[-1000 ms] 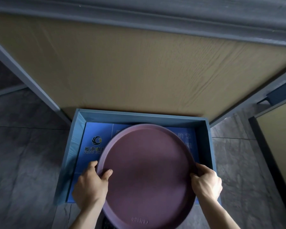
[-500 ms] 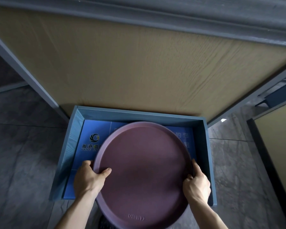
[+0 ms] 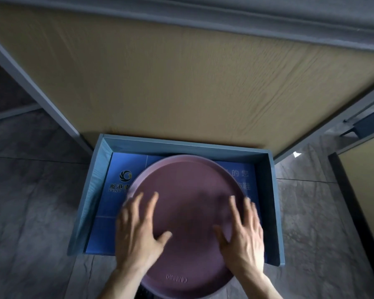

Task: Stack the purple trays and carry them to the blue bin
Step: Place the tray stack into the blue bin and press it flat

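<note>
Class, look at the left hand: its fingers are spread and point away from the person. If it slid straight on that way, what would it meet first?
Probably the far rim of the purple tray under the left hand, then the blue bin's back wall. Motion blur leaves the hand's height unclear.

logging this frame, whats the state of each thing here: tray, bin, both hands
tray: purple, round, upright, far part over the bin, near edge sticking out past its open front; one or several stacked, cannot tell
bin: blue, on the floor, near side open, printed blue sheet on its bottom
left hand: open, fingers spread, above the tray, blurred, gripping nothing
right hand: open, fingers spread, above the tray, blurred, gripping nothing
</note>
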Demonstrator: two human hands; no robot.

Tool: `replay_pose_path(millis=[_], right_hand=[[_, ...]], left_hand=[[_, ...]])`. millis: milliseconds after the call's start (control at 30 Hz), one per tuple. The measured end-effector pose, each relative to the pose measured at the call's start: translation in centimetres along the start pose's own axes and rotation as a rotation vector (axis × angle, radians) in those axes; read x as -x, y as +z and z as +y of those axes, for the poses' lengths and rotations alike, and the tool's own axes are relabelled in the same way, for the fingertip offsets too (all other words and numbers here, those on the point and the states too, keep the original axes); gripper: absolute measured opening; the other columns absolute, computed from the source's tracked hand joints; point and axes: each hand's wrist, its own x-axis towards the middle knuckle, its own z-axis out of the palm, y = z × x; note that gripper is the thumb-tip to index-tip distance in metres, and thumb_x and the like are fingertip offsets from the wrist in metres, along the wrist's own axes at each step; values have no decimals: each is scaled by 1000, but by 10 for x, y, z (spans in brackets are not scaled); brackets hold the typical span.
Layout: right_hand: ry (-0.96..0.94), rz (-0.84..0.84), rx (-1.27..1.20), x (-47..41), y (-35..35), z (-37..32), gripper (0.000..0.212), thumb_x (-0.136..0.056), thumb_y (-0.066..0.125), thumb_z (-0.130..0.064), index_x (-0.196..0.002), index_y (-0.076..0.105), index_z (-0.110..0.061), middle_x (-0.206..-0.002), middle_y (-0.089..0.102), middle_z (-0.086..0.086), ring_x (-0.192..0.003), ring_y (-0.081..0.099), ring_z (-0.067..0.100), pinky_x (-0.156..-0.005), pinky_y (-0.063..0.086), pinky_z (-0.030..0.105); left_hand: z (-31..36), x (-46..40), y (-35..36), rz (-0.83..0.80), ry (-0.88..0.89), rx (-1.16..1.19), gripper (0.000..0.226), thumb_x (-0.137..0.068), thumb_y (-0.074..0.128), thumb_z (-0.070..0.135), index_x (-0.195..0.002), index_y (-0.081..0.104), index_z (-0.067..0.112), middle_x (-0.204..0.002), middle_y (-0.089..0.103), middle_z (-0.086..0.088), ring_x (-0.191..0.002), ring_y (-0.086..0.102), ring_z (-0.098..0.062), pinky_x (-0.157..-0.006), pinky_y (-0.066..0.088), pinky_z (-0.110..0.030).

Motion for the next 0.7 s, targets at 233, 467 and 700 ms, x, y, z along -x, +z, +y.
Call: replay_pose_path(millis=[233,467,700], right_hand=[[-244,-170,113,4,8,5,107,-67,42,-91,-158,19,-39,-168,7,8,-156,5,29,-121,6,45],[-247,-258,134,3,0,0,122,-60,45,-93,-157,-10,-41,-168,-19,7,-153,-21,27,-126,5,43],[-224,-290,137,3,-3,-3,123,-61,47,-91,-156,-12,-41,-167,-20,7,-153,-21,28,-126,8,43]], left_hand=[[17,9,15,-233,95,-56,125,-46,64,84,-153,11,46,-166,4,-2,-152,1,-31,-120,13,-48],[22,8,12,-225,81,-52,123,-53,65,82,-153,2,47,-166,-7,0,-152,-9,-29,-122,5,-46],[25,9,11,-232,85,-64,123,-52,69,80,-154,10,45,-167,0,-3,-152,-1,-32,-122,14,-48]])
